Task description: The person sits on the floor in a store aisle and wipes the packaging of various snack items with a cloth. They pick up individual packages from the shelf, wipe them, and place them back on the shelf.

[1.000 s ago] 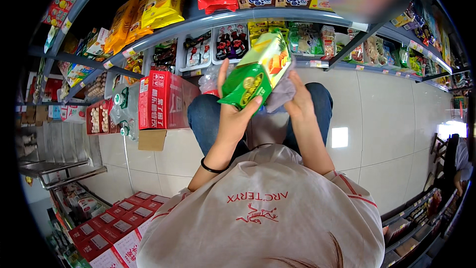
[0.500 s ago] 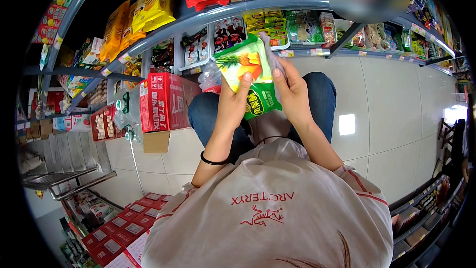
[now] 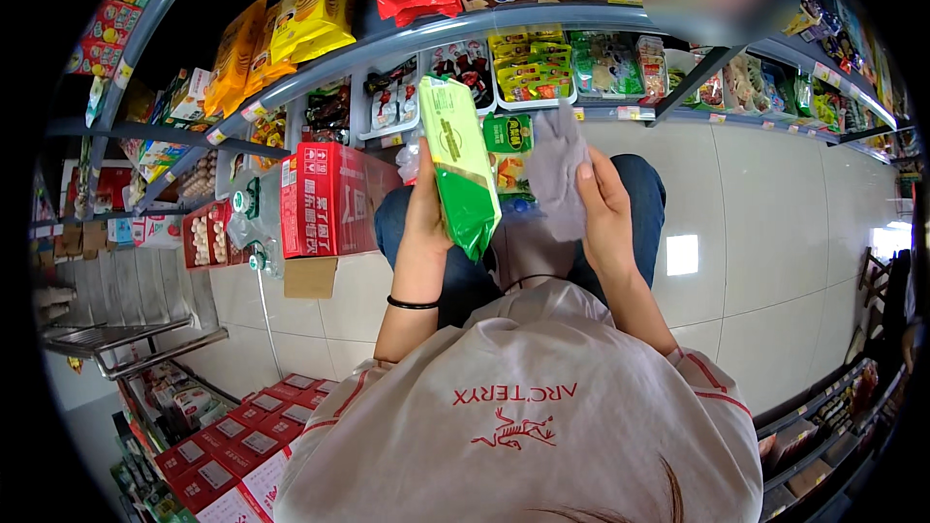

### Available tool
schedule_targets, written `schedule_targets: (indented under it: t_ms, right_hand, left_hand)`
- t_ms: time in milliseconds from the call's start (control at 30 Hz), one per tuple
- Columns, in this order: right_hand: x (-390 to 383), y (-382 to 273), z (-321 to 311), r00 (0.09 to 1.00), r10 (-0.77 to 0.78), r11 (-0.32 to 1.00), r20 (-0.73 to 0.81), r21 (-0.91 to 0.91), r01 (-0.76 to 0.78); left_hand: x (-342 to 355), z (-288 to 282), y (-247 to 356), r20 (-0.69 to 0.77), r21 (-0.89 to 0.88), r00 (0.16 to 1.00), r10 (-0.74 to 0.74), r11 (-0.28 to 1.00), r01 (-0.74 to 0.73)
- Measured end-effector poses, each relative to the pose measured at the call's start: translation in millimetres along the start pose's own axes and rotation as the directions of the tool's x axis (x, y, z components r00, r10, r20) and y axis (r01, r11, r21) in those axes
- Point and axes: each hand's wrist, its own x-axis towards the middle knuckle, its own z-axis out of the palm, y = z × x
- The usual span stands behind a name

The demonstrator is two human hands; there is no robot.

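My left hand (image 3: 423, 218) holds a long green-and-pale-green snack package (image 3: 453, 160), turned so a narrow, mostly pale face points up. My right hand (image 3: 605, 203) grips a crumpled greyish cloth (image 3: 554, 174), its fingers closed on it to the right of the package. Between the two, a second green package with a fruit picture (image 3: 506, 140) shows, partly hidden; what supports it is unclear. A clear plastic bag (image 3: 407, 160) lies behind my left hand, above my bent knees.
Shelves (image 3: 436, 24) of bagged snacks and trays curve across the front. A red carton (image 3: 329, 199), plastic bottles (image 3: 252, 228) and a box of eggs (image 3: 208, 237) stand at left. Stacked red boxes (image 3: 218, 450) sit lower left. Tiled floor (image 3: 746, 242) extends right.
The package in my left hand has turned from fruit face up to narrow side up and moved left. My right hand with the cloth has moved right and slightly down, away from it.
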Motion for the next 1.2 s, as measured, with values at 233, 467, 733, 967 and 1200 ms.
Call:
schedule_targets:
  t_ms: [233, 467, 733, 967, 1200]
  right_hand:
    - [-9.7, 21.5, 47.3, 0.900, -0.249, 0.795, 0.358, -0.454, 0.401]
    - [-2.7, 31.8, 48.4, 0.886, -0.314, 0.701, 0.340, -0.547, 0.458]
    - [-20.6, 58.5, 24.5, 0.905, -0.078, 0.859, 0.419, -0.432, 0.274]
    - [-20.1, 119.3, -45.7, 0.941, 0.225, 0.865, 0.253, -0.496, -0.073]
    - [-7.4, 166.5, -82.9, 0.944, 0.327, 0.754, 0.034, -0.611, -0.239]
  left_hand:
    - [-7.8, -9.9, -38.0, -0.269, 0.472, 0.919, 0.289, 0.871, -0.135]
    - [-36.5, 30.2, -16.8, -0.208, 0.320, 0.978, 0.024, 0.946, 0.045]
    - [-14.0, -3.8, -8.0, -0.458, 0.174, 0.872, 0.172, 0.980, -0.102]
    - [45.3, -29.7, 21.4, -0.357, 0.385, 0.880, 0.315, 0.907, -0.169]
    - [152.4, -37.9, -94.6, -0.111, 0.992, 0.930, 0.349, -0.009, 0.122]
